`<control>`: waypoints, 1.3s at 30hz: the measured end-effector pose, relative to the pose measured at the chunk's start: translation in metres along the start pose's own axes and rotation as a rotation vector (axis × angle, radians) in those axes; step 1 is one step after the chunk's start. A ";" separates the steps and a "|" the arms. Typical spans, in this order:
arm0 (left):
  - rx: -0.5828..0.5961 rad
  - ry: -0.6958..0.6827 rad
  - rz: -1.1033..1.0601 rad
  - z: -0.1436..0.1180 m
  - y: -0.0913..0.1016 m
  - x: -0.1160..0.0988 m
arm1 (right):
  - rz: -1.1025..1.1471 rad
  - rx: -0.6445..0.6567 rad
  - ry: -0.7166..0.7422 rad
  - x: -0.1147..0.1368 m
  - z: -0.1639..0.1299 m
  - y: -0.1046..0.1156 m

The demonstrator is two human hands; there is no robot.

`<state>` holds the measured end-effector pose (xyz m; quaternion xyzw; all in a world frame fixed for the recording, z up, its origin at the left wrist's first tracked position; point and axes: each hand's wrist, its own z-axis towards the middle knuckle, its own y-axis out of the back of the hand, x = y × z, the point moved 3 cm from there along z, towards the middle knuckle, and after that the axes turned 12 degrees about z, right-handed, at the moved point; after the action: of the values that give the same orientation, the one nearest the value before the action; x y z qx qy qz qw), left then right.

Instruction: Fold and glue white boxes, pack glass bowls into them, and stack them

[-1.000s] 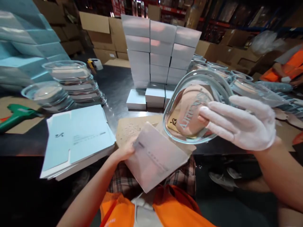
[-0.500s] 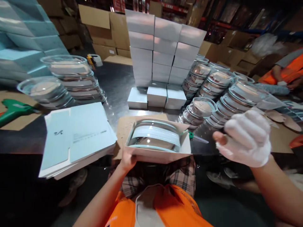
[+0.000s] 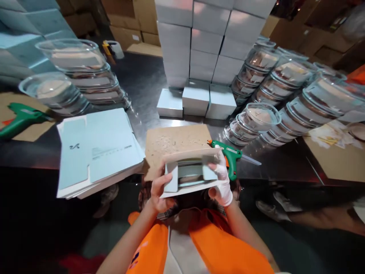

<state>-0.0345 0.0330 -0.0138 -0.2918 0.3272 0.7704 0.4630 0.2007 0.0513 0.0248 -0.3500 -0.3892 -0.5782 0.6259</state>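
Observation:
Between both hands is a small white cardboard box (image 3: 191, 154), held above the near table edge. Its open side faces me, with a pale-blue end flap folded in at each side. Inside, part of a clear round container (image 3: 190, 171) shows between the flaps. My left hand (image 3: 161, 190), bare, grips the box's left end, fingers on the left flap. My right hand (image 3: 222, 182), in a white glove with bare fingertips, grips the right end. Just right of it a green glue gun (image 3: 229, 152) lies on the table, a clear glue stick poking from its back.
A cardboard sheet (image 3: 176, 137) lies beyond the box. Flat box blanks (image 3: 105, 148) are piled at left, near a second green glue gun (image 3: 23, 118). Stacked clear containers (image 3: 85, 72) stand on both sides. White boxes (image 3: 196, 97) front a tall box wall (image 3: 211, 45).
My right hand has come in from the far right onto the box's right end. The box is lifted and turned, its end flaps now folded in. The view has tilted downward.

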 end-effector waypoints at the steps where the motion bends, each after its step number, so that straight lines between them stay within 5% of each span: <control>1: -0.007 -0.067 -0.002 0.003 0.004 -0.003 | 0.039 0.023 -0.008 0.004 0.004 -0.004; 3: -0.036 -0.151 0.001 0.007 0.007 -0.009 | 0.107 -0.026 0.008 0.013 0.010 -0.011; 7: -0.181 -0.062 -0.071 0.014 0.005 -0.009 | 0.166 -0.321 -0.005 0.027 0.018 -0.031; 11: -0.075 -0.171 0.019 0.022 0.009 -0.009 | 0.253 -0.335 -0.074 0.033 0.023 -0.037; 14: 0.006 -0.269 0.128 0.030 0.021 -0.006 | 0.110 -0.204 -0.197 0.035 0.020 -0.007; 17: 0.027 -0.312 0.138 0.034 0.028 -0.003 | -0.463 -0.246 -0.332 0.033 0.013 0.047; 19: 0.045 -0.344 0.167 0.034 0.026 -0.001 | -0.888 -0.291 -0.526 0.029 0.012 0.077; 21: 0.048 -0.368 0.184 0.033 0.020 0.000 | -1.067 -0.241 -0.772 0.019 0.013 0.093; 24: -0.001 -0.386 0.145 0.038 0.009 0.001 | -0.910 -0.222 -0.962 0.001 0.019 0.100; 27: -0.110 -0.400 0.104 0.047 0.008 -0.002 | -0.703 -0.310 -0.952 -0.013 0.024 0.107; 32: -0.324 -0.155 0.147 0.044 0.041 -0.013 | -0.340 -0.408 -0.835 -0.012 0.019 0.113; 37: -0.144 0.082 0.197 0.007 0.039 -0.020 | -0.046 -0.569 -0.523 0.014 -0.003 0.099; 39: -0.072 0.166 0.179 -0.006 0.022 -0.019 | 0.147 -0.448 -0.483 0.018 -0.013 0.085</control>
<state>-0.0459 0.0110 0.0020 -0.3408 0.3614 0.7929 0.3530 0.2868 0.0389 0.0362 -0.6326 -0.3634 -0.5032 0.4632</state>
